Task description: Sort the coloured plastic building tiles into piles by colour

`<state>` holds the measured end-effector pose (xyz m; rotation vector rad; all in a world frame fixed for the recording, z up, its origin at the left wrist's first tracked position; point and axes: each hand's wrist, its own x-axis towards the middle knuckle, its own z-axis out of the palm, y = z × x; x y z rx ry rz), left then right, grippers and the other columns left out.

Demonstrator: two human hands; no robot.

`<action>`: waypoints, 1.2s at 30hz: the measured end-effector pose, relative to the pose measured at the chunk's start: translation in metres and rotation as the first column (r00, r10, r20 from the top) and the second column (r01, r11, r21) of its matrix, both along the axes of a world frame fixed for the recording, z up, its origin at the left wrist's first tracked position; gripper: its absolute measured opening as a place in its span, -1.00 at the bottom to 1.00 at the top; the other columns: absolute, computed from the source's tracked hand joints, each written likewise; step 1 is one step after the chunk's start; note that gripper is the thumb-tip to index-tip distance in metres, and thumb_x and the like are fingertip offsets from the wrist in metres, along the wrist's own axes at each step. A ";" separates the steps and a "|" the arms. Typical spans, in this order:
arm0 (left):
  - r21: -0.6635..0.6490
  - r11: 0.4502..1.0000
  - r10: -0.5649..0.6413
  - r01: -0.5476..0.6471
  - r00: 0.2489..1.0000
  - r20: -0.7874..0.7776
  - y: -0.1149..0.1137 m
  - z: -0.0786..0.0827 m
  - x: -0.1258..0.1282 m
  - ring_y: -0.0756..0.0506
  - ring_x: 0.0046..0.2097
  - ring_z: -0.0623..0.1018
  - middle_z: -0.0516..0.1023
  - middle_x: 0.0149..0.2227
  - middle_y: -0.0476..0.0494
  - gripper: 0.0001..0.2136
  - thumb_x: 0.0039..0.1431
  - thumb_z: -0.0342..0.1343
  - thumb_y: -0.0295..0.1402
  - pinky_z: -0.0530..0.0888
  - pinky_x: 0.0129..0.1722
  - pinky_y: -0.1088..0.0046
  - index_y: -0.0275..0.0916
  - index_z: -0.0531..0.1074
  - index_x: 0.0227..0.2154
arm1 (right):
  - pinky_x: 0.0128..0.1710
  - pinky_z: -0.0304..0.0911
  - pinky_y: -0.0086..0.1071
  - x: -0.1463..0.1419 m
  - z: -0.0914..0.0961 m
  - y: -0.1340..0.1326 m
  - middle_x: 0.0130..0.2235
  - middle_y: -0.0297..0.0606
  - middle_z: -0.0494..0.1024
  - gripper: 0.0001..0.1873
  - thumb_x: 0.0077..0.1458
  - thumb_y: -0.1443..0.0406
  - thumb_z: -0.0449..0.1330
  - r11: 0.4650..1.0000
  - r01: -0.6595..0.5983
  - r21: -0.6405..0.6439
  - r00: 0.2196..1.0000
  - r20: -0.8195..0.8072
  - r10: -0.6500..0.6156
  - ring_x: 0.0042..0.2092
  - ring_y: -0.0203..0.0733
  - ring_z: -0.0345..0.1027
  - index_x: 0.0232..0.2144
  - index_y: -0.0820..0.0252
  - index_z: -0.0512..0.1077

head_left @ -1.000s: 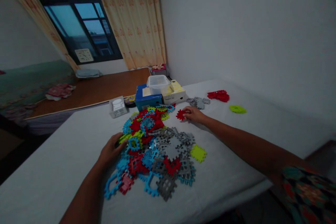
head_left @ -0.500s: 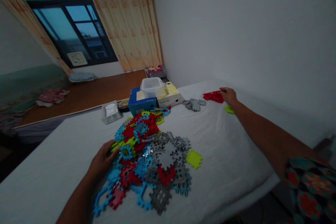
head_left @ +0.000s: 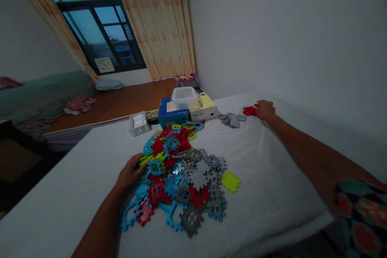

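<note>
A heap of interlocking plastic tiles [head_left: 184,177] in blue, red, grey and lime green lies on the white sheet in front of me. My left hand [head_left: 130,173] rests at the heap's left edge, its fingers bent around a lime-green tile [head_left: 144,159]. My right arm reaches far to the right. There my right hand [head_left: 265,109] lies knuckles up on a small stack of red tiles [head_left: 249,111], with its fingers curled down onto them. A small group of grey tiles [head_left: 232,119] lies just left of the red stack. One lime-green tile [head_left: 230,181] lies apart at the heap's right edge.
Behind the heap stand a blue box [head_left: 168,116], a clear plastic tub [head_left: 184,96] and a yellow-white box [head_left: 203,105]. A small white container [head_left: 139,123] is to their left. The white wall runs close along the right. A wooden floor and curtained window are beyond.
My right hand left the heap's far edge with a red tile, swung right to the red stack, and stays on it. My left hand has kept its place. The view shifted slightly.
</note>
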<state>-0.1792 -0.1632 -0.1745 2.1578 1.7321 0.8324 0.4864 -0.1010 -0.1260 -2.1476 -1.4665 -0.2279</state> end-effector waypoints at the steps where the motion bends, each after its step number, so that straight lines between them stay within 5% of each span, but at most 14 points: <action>1: 0.004 1.000 -0.003 0.003 1.000 0.005 0.000 0.000 0.001 -0.26 0.04 0.52 0.52 0.02 -0.26 -0.37 0.02 0.01 0.18 0.43 0.11 0.14 -0.23 0.46 -0.05 | 0.05 0.25 -0.13 -0.017 0.001 -0.001 0.04 0.02 0.51 -0.59 0.16 0.34 0.09 0.998 -0.059 0.003 0.998 0.004 0.059 0.07 0.02 0.32 0.05 0.26 0.46; 3: 0.008 1.000 -0.012 0.012 1.000 0.006 -0.001 0.000 0.002 -0.25 0.04 0.52 0.52 0.02 -0.25 -0.37 0.02 0.01 0.18 0.42 0.11 0.15 -0.23 0.46 -0.05 | 0.09 0.23 -0.22 -0.061 0.002 -0.007 0.06 -0.06 0.52 -0.60 0.15 0.31 0.12 0.966 -0.257 -0.031 0.966 -0.006 0.257 0.08 -0.04 0.34 0.03 0.24 0.48; 6: 0.007 1.000 -0.029 0.029 1.000 0.002 -0.001 0.000 0.003 -0.27 0.05 0.51 0.52 0.02 -0.26 -0.37 0.03 0.01 0.19 0.41 0.13 0.13 -0.24 0.46 -0.04 | 0.01 0.29 -0.30 -0.141 -0.002 -0.033 -0.01 -0.15 0.58 -0.66 0.19 0.29 0.10 0.712 -0.695 -0.103 0.717 -0.170 0.676 -0.02 -0.12 0.45 -0.03 0.20 0.52; 8: 0.003 0.999 -0.037 0.037 0.999 0.006 -0.001 0.001 0.004 -0.27 0.06 0.51 0.52 0.01 -0.27 -0.36 0.03 0.01 0.19 0.40 0.13 0.13 -0.26 0.46 -0.04 | -0.03 0.31 -0.30 -0.191 -0.006 -0.054 -0.04 -0.16 0.60 -0.66 0.22 0.23 0.10 0.535 -0.838 -0.112 0.544 -0.270 0.795 -0.08 -0.12 0.48 -0.03 0.18 0.52; 11: -0.002 0.999 -0.042 0.042 0.999 0.011 -0.003 0.002 0.005 -0.27 0.07 0.50 0.51 0.01 -0.29 -0.34 0.03 0.00 0.18 0.40 0.13 0.15 -0.28 0.44 -0.02 | -0.04 0.31 -0.24 -0.243 -0.013 -0.076 -0.04 -0.08 0.59 -0.55 0.15 0.11 0.20 0.429 -0.891 -0.150 0.454 -0.321 0.831 -0.05 -0.02 0.47 0.03 0.20 0.49; 17: -0.027 0.999 -0.038 0.038 0.999 0.008 -0.005 0.004 0.007 -0.26 0.05 0.51 0.51 0.02 -0.29 -0.34 0.05 0.01 0.17 0.42 0.11 0.17 -0.29 0.43 0.00 | -0.06 0.31 -0.23 -0.255 -0.033 -0.073 -0.07 -0.09 0.57 -0.38 -0.06 0.14 0.38 0.469 -0.882 -0.042 0.424 -0.502 0.754 -0.07 -0.04 0.44 0.06 0.23 0.45; 23: -0.009 0.998 -0.055 0.055 0.998 0.006 -0.005 0.005 0.008 -0.26 0.07 0.50 0.51 0.02 -0.29 -0.35 0.05 0.00 0.19 0.39 0.14 0.17 -0.27 0.44 -0.01 | -0.15 0.31 -0.29 -0.244 -0.049 -0.072 -0.28 -0.25 0.57 -0.59 -0.09 0.19 0.36 0.559 -0.811 0.172 0.343 -0.634 0.693 -0.23 -0.17 0.42 -0.15 0.23 0.52; 28: -0.021 0.999 -0.043 0.043 0.999 -0.007 -0.004 0.004 0.006 -0.26 0.06 0.51 0.51 0.03 -0.29 -0.32 0.04 0.00 0.20 0.41 0.12 0.17 -0.27 0.44 0.00 | -0.32 0.29 -0.36 -0.232 -0.042 -0.068 -0.42 -0.29 0.54 -0.68 -0.07 0.09 0.33 0.621 -0.750 0.227 0.312 -0.706 0.636 -0.37 -0.23 0.38 -0.36 0.22 0.54; 33: -0.014 0.999 -0.047 0.047 0.999 0.011 -0.003 0.001 0.003 -0.26 0.08 0.50 0.50 0.05 -0.27 -0.31 0.02 0.01 0.22 0.40 0.14 0.18 -0.25 0.44 0.01 | -0.42 0.32 -0.39 -0.175 -0.038 -0.039 -0.45 -0.31 0.52 -0.59 -0.14 0.02 0.32 0.828 -0.431 0.358 0.392 -0.752 0.530 -0.45 -0.28 0.36 -0.34 0.21 0.48; 36: -0.021 0.999 -0.050 0.050 0.998 0.027 -0.002 0.000 0.002 -0.26 0.06 0.51 0.51 0.04 -0.26 -0.31 0.01 0.01 0.23 0.40 0.13 0.19 -0.24 0.45 0.00 | -0.44 0.36 -0.38 -0.134 -0.045 -0.021 -0.46 -0.31 0.53 -0.56 -0.17 0.04 0.30 0.899 -0.175 0.401 0.490 -0.757 0.432 -0.45 -0.26 0.40 -0.28 0.20 0.43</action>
